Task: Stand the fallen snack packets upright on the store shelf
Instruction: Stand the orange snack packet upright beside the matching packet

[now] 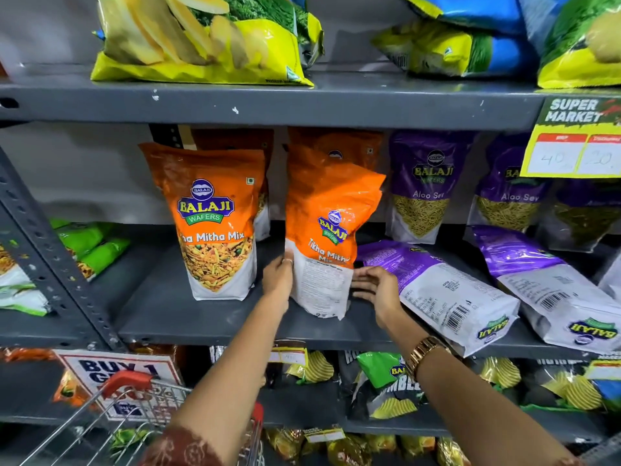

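Observation:
An orange Tikha Mitha Mix packet (327,237) stands upright but twisted at the middle of the grey shelf (208,317). My left hand (278,275) grips its lower left edge. My right hand (374,285) hovers beside its lower right edge with fingers spread, holding nothing. Another orange packet (215,216) stands upright to the left. Two purple Aloo Sev packets lie flat on the shelf to the right, one (437,290) just past my right hand and one (551,284) farther right. Behind them, purple Aloo Sev packets (423,186) stand upright.
Green packets (90,243) lie at the shelf's far left behind a slanted metal upright (50,250). A yellow price tag (578,139) hangs from the upper shelf. A wire cart with red handle (131,381) stands below left. Lower shelves hold more snack bags.

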Available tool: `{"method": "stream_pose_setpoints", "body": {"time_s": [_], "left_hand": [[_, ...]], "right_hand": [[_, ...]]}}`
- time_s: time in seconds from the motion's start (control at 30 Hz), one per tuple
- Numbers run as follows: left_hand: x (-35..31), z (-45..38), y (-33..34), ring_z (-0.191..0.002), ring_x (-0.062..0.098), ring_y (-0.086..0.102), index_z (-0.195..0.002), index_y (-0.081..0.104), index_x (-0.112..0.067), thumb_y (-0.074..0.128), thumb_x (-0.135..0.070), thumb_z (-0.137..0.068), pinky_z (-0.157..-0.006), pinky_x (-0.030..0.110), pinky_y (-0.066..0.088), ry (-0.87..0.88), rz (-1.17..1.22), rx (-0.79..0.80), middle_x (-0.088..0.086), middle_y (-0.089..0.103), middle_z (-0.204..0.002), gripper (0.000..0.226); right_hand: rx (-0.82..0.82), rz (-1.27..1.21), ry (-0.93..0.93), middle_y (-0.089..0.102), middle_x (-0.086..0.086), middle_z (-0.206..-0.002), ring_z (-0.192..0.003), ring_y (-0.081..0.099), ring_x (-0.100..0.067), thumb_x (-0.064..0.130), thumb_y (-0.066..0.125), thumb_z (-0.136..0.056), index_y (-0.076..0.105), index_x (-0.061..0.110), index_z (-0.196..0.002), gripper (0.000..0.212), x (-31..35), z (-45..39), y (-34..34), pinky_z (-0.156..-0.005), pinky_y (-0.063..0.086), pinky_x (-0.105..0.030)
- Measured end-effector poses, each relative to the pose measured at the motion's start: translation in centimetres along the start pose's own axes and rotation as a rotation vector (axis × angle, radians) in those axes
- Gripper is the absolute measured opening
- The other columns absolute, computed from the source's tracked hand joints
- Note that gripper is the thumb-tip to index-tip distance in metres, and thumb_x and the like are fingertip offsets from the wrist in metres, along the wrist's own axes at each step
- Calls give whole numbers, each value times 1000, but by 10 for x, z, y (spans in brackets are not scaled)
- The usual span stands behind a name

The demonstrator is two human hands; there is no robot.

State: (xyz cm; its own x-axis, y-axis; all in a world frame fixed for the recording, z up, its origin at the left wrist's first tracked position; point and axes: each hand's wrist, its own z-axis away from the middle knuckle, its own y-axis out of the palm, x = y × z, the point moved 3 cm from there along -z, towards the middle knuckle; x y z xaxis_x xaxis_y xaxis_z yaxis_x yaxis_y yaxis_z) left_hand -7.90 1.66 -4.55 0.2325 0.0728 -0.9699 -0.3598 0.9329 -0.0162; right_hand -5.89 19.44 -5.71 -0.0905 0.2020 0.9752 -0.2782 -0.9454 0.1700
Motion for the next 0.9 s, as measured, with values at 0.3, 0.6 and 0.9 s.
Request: {"method": "stream_pose_setpoints", "body": {"time_s": [0.3,0.6,0.9], "left_hand": [[29,81,0,-68,24,61,-69,70,-17,51,-18,-88,-76,37,53,232,76,-220,5,63,-63,27],[32,38,19,-114,24,54,-115,58,-7,40,-44,-91,-95,35,44,1,326,-55,12,58,-126,48],[31,46,1,-128,28,45,-126,51,-10,33,-17,-95,-110,40,34,209,171,-239,13,51,-136,37]], "right_hand": [[92,81,104,57,-5,-119,-113,51,-21,28,42,-91,55,17,-118,32,14,-33,18,-85,46,-34],[59,213,-62,63,-6,-70,-41,58,-3,20,57,-86,55,19,-61,25,-2,-14,23,-43,42,-15],[18,93,-27,55,-3,-112,-105,51,-19,22,50,-90,49,8,-122,35,8,-26,34,-100,40,-38]]}}
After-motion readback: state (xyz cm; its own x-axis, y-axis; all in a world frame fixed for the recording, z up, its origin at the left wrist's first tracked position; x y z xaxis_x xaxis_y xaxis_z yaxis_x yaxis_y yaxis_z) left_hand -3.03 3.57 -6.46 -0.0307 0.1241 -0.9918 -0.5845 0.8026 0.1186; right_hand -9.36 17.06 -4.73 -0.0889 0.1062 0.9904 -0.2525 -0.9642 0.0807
